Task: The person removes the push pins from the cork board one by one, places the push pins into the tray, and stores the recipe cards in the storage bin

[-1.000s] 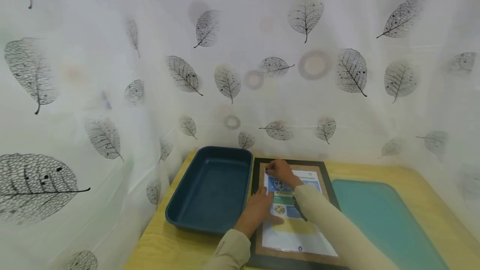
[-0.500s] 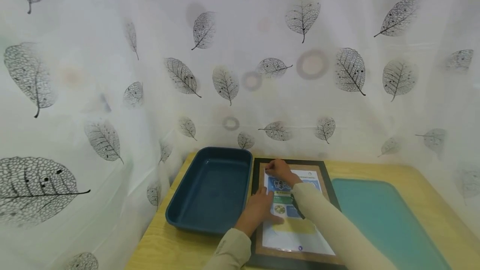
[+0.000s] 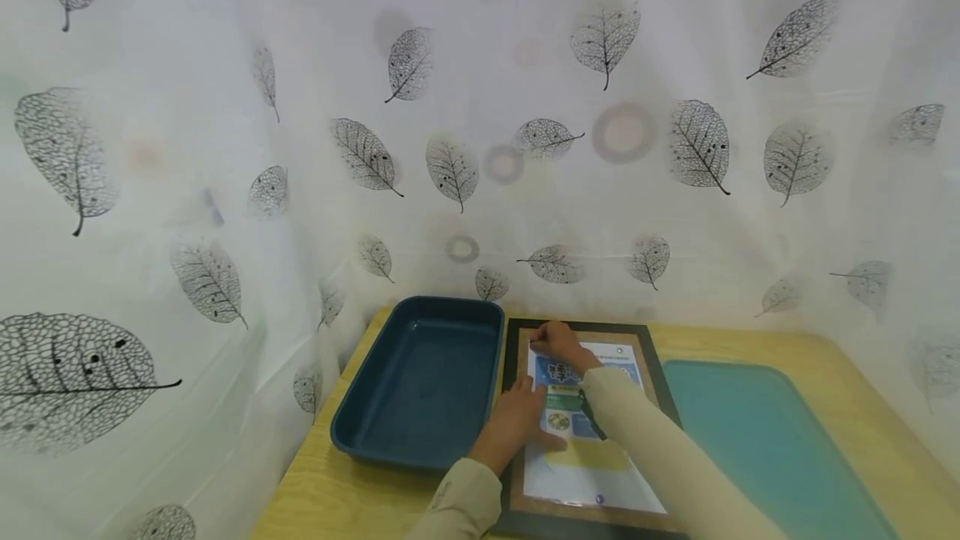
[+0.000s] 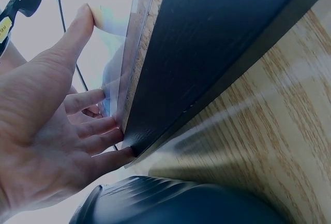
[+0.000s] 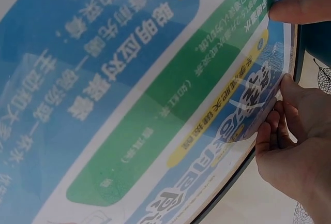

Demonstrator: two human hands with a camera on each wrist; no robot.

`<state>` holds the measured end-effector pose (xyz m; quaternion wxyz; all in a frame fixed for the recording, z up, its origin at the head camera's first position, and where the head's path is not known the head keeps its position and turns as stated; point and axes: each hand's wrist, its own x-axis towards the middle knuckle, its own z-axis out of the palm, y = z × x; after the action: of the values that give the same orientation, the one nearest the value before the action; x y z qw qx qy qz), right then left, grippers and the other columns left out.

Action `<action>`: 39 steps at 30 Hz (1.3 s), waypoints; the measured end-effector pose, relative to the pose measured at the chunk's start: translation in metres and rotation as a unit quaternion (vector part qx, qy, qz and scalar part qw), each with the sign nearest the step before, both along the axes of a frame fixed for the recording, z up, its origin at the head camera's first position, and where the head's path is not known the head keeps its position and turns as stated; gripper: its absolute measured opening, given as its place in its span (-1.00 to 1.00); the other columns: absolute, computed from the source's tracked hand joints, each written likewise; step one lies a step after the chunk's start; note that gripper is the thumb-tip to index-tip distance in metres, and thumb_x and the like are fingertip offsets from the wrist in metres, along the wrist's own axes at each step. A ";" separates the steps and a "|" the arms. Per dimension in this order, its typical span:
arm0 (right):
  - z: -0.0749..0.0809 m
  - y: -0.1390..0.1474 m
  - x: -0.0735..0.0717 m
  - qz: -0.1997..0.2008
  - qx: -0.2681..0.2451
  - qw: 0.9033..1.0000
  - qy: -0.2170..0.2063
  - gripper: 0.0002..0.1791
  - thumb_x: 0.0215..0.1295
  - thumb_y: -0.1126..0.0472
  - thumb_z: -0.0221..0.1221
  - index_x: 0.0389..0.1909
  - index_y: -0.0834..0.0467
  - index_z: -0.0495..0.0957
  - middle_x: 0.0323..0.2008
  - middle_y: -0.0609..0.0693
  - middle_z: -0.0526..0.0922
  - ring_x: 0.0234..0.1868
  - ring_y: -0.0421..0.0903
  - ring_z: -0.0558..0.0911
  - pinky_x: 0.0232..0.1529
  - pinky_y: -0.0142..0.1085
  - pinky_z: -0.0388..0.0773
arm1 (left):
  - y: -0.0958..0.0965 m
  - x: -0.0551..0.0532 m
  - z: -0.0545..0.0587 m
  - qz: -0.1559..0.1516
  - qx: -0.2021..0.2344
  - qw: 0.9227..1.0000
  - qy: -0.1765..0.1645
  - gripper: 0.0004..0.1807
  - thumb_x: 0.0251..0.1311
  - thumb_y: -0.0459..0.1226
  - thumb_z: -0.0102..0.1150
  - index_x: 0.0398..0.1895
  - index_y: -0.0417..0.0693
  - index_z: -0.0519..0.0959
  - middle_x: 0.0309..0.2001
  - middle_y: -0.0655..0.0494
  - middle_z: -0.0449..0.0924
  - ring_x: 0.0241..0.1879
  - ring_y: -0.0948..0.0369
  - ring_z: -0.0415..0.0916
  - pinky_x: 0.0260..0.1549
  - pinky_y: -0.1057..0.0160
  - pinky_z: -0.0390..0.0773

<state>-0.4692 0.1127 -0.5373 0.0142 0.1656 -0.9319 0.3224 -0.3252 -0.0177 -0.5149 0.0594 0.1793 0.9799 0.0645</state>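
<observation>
A printed sheet in clear plastic lies on a cork board with a black frame. My left hand rests along the sheet's left side; in the left wrist view its spread fingers touch the plastic edge and the frame, with the thumb over the sheet. My right hand is at the sheet's far left corner. There its thumb and fingers pinch a small dark pin-like piece, mostly hidden by the fingertips. In the right wrist view my right hand is close at the sheet's edge.
To the left stands a deep dark blue tray, close beside the frame. A flat teal board lies on the right. All rest on a wooden table against a leaf-print curtain. Round pins show at the sheet's far right and near edge.
The head view shifts very slightly. Both hands keep their places on the sheet, with the right wrist tilting a little at the far left corner.
</observation>
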 end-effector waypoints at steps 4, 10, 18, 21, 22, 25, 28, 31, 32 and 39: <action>-0.007 0.004 -0.011 0.013 -0.010 1.000 -0.005 -0.88 0.29 0.29 0.36 -0.27 0.28 0.77 -0.28 0.14 0.79 -0.24 0.09 0.74 -0.05 -0.02 0.72 | 0.000 -0.001 -0.001 -0.001 0.000 1.000 0.003 0.11 -0.11 0.31 0.56 0.42 -0.14 0.43 0.37 -0.20 0.40 0.30 -0.07 0.47 0.19 0.01 0.61; -0.014 0.006 -0.020 0.023 -0.007 1.000 0.017 -0.87 0.28 0.21 0.37 -0.32 0.22 0.78 -0.35 0.06 0.79 -0.33 -0.01 0.72 -0.15 -0.10 0.72 | -0.001 -0.003 -0.004 0.001 0.004 1.000 0.007 0.11 -0.13 0.31 0.58 0.42 -0.13 0.44 0.38 -0.21 0.40 0.31 -0.08 0.46 0.18 0.01 0.61; 0.004 -0.004 0.004 -0.024 0.035 0.999 0.005 -0.88 0.27 0.30 0.35 -0.29 0.30 0.74 -0.34 0.12 0.77 -0.34 0.02 0.68 -0.12 -0.08 0.70 | 0.000 -0.003 -0.006 0.005 0.002 1.000 0.000 0.13 -0.15 0.31 0.58 0.44 -0.12 0.43 0.40 -0.21 0.39 0.33 -0.08 0.44 0.21 0.00 0.60; 0.004 -0.005 0.005 -0.032 0.035 0.999 0.001 -0.89 0.27 0.31 0.36 -0.29 0.30 0.74 -0.33 0.12 0.77 -0.34 0.02 0.68 -0.10 -0.06 0.70 | 0.000 -0.002 -0.005 0.008 0.001 1.000 0.000 0.13 -0.15 0.31 0.58 0.44 -0.11 0.44 0.41 -0.21 0.39 0.34 -0.08 0.44 0.21 0.00 0.60; 0.004 -0.005 0.004 -0.032 0.034 0.999 -0.001 -0.90 0.28 0.31 0.35 -0.28 0.30 0.74 -0.32 0.12 0.77 -0.33 0.02 0.69 -0.08 -0.05 0.70 | 0.000 -0.002 -0.005 0.009 0.002 1.000 -0.001 0.13 -0.15 0.31 0.58 0.44 -0.11 0.44 0.42 -0.21 0.38 0.35 -0.08 0.44 0.22 0.00 0.59; 0.002 -0.005 0.003 -0.028 0.026 0.999 0.000 -0.91 0.29 0.33 0.33 -0.28 0.31 0.74 -0.32 0.14 0.78 -0.32 0.03 0.70 -0.06 -0.04 0.70 | 0.000 -0.002 -0.004 0.014 0.006 1.000 -0.008 0.15 -0.15 0.31 0.58 0.46 -0.12 0.42 0.46 -0.22 0.35 0.39 -0.10 0.41 0.25 -0.01 0.57; 0.000 -0.005 0.002 -0.023 0.021 1.000 0.003 -0.90 0.30 0.34 0.32 -0.29 0.32 0.74 -0.32 0.14 0.78 -0.32 0.03 0.69 -0.06 -0.05 0.70 | 0.000 -0.001 -0.003 0.016 0.008 1.000 -0.012 0.16 -0.14 0.31 0.58 0.48 -0.12 0.41 0.49 -0.23 0.31 0.42 -0.11 0.38 0.28 -0.02 0.55; 0.000 -0.004 0.003 -0.024 0.019 0.999 0.009 -0.91 0.29 0.34 0.32 -0.31 0.31 0.73 -0.33 0.14 0.77 -0.31 0.04 0.69 -0.04 -0.05 0.70 | 0.000 0.000 -0.001 0.014 0.008 1.000 -0.010 0.14 -0.13 0.30 0.58 0.47 -0.12 0.42 0.47 -0.23 0.33 0.40 -0.11 0.39 0.26 -0.02 0.56; -0.001 -0.004 0.003 -0.026 0.019 0.999 0.009 -0.91 0.28 0.33 0.33 -0.31 0.31 0.73 -0.33 0.14 0.77 -0.30 0.04 0.69 -0.03 -0.05 0.69 | 0.000 0.000 -0.001 0.013 0.008 1.000 -0.009 0.14 -0.13 0.30 0.58 0.46 -0.13 0.42 0.46 -0.22 0.34 0.39 -0.11 0.40 0.26 -0.02 0.56; 0.000 -0.004 0.001 -0.036 0.029 0.999 0.002 -0.91 0.30 0.33 0.35 -0.28 0.31 0.74 -0.30 0.13 0.77 -0.22 0.10 0.73 0.02 -0.01 0.69 | 0.001 0.001 0.002 0.013 0.014 1.000 -0.009 0.11 -0.14 0.27 0.61 0.42 -0.14 0.43 0.36 -0.17 0.42 0.32 -0.07 0.44 0.22 -0.04 0.58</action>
<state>-0.4680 0.1088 -0.5377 0.0231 0.1334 -0.9461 0.2942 -0.3245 -0.0166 -0.5127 0.0652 0.1667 0.9805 0.0807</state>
